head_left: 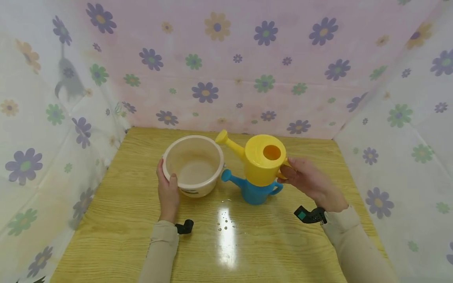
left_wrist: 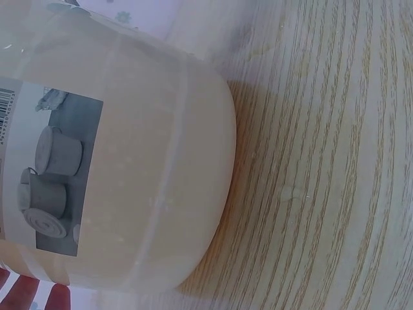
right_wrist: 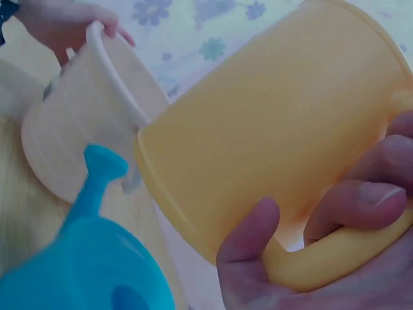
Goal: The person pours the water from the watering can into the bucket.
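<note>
Above table (head_left: 283, 247) — yellow can (head_left: 262, 163); hand (head_left: 313, 181) grips it.

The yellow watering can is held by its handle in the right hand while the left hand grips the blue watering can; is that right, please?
Not quite: the head view shows the left hand gripping the cream bucket, not the blue watering can. The right hand does hold the yellow watering can by its handle.
</note>
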### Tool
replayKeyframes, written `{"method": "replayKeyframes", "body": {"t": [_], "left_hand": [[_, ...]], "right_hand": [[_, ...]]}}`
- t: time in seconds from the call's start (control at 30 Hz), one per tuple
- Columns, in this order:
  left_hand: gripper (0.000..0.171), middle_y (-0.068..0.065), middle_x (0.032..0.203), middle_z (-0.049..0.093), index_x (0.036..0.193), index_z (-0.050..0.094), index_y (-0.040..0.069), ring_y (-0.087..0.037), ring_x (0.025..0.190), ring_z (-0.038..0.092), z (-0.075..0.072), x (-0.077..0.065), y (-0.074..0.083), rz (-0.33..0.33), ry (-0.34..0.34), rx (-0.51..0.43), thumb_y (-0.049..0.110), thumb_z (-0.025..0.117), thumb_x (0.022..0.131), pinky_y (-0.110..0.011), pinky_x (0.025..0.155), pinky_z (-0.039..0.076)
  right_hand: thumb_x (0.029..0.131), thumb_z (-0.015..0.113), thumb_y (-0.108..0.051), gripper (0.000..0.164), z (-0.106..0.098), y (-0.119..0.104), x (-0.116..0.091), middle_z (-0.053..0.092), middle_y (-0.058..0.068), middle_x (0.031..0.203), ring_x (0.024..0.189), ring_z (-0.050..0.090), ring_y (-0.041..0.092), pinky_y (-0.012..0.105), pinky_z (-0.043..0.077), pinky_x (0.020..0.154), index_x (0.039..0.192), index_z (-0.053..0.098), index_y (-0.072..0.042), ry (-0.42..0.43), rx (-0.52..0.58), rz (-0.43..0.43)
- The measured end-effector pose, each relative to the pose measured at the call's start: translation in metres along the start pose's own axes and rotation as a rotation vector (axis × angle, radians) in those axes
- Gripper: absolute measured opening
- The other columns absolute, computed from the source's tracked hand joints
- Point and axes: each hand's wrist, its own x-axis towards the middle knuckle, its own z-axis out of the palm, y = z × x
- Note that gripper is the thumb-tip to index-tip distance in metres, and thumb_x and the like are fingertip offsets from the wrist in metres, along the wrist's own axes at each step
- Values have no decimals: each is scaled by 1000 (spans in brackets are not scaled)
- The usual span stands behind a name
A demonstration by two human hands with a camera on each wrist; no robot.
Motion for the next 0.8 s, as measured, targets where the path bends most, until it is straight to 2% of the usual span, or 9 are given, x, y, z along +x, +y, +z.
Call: {"method": "replayKeyframes", "body": {"t": [0.17, 0.33, 0.47, 0.57, 0.7, 0.8], "left_hand": [[56, 9, 149, 26, 141, 19, 45, -20, 129, 37, 0, 0, 1, -6, -1, 2, 23, 38, 93, -44, 102, 36], [56, 8, 149, 27, 141, 18, 45, -20, 128, 38, 1, 0, 0, 0, 0, 3, 23, 38, 94, -44, 101, 37], [57, 9, 149, 26, 142, 18, 43, -19, 129, 37, 1, 0, 0, 20, 0, -2, 21, 38, 93, -44, 101, 36], [57, 9, 149, 26, 142, 19, 43, -19, 129, 38, 2, 0, -1, 23, 0, -7, 21, 38, 93, -44, 101, 36], [57, 10, 149, 26, 141, 19, 45, -18, 128, 38, 3, 0, -2, 11, -1, -5, 22, 38, 93, -43, 101, 36], [56, 9, 149, 26, 141, 19, 45, -19, 129, 37, 2, 0, -3, 7, 1, -4, 22, 37, 93, -44, 102, 36]], "right_hand": [[101, 21, -16, 38, 14, 10, -3, 27, 7, 67, 80, 40, 24, 41, 40, 82, 65, 32, -10, -31, 29, 5], [101, 20, -14, 37, 24, 21, -4, 29, 6, 67, 83, 43, 24, 40, 41, 81, 69, 37, -11, -48, 39, -5], [101, 19, -13, 36, 27, 30, -5, 29, 6, 68, 81, 39, 27, 39, 40, 80, 72, 39, -11, -54, 57, 33], [101, 17, -13, 36, 28, 35, -5, 29, 7, 68, 75, 32, 29, 39, 39, 79, 72, 38, -9, -56, 40, 62], [102, 18, -13, 37, 29, 41, -5, 30, 8, 68, 70, 26, 31, 40, 39, 77, 70, 36, -8, -62, 20, 65], [102, 20, -13, 38, 32, 45, -5, 30, 8, 67, 71, 27, 33, 39, 39, 76, 68, 37, -8, -61, 8, 65]]}}
